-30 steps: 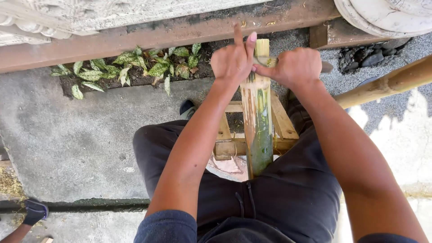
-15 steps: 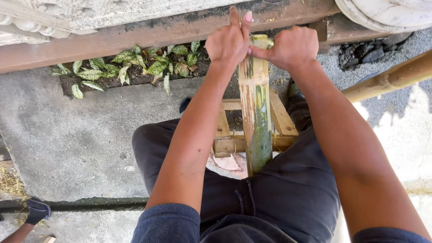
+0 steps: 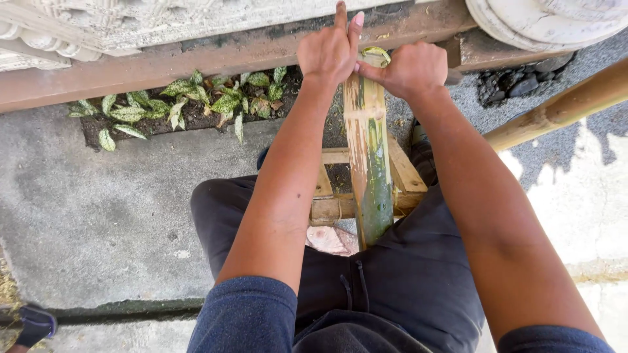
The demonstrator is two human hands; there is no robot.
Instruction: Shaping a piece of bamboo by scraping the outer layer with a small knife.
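A green and tan bamboo section (image 3: 367, 163) lies lengthwise between my knees, resting on a small wooden frame (image 3: 404, 175). My left hand (image 3: 328, 53) grips the far end of the bamboo from the left, with two fingers stretched out beyond it. My right hand (image 3: 413, 69) is closed in a fist against the same far end from the right. Whether the right hand holds a tool is hidden by the fingers. The bamboo's near end sits against my dark trousers (image 3: 418, 274).
A strip of soil with speckled green leaves (image 3: 176, 108) runs under a rusty beam (image 3: 163, 65). A long bamboo pole (image 3: 562, 108) slants at the right. A white round tub (image 3: 556, 23) stands at top right. Grey concrete ground (image 3: 98, 209) lies at the left, a dark sandal (image 3: 33, 323) at its lower corner.
Both hands have slid farther away along the bamboo toward its far end, and the bamboo has tilted slightly with them.
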